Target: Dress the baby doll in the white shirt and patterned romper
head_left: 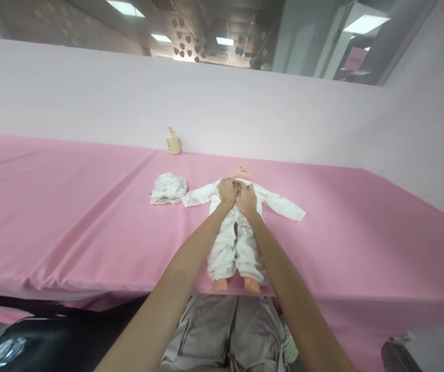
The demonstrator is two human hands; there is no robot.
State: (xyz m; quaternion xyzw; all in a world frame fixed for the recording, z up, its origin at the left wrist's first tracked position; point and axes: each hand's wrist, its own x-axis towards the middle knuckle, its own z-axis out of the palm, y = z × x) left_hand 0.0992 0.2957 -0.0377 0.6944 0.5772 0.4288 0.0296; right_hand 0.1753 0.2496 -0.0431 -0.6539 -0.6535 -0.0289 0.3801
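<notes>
A baby doll (pixel 242 173) lies on its back, feet toward me, on a pink cloth. It wears a white patterned top (pixel 282 204) with the sleeves spread to both sides, and matching trousers (pixel 223 249). Both my hands meet at the collar, just below the doll's chin. My left hand (pixel 228 190) has its fingers bent and pinched at the front of the top. Close against it, my right hand (pixel 247 197) pinches the fabric too. The fingertips hide the exact spot of the collar they grip.
A folded stack of white patterned clothes (pixel 168 188) lies left of the doll, near the sleeve end. A pump bottle (pixel 173 141) stands at the back by the white wall (pixel 222 113). The pink tablecloth (pixel 101 217) hangs over the table's front edge.
</notes>
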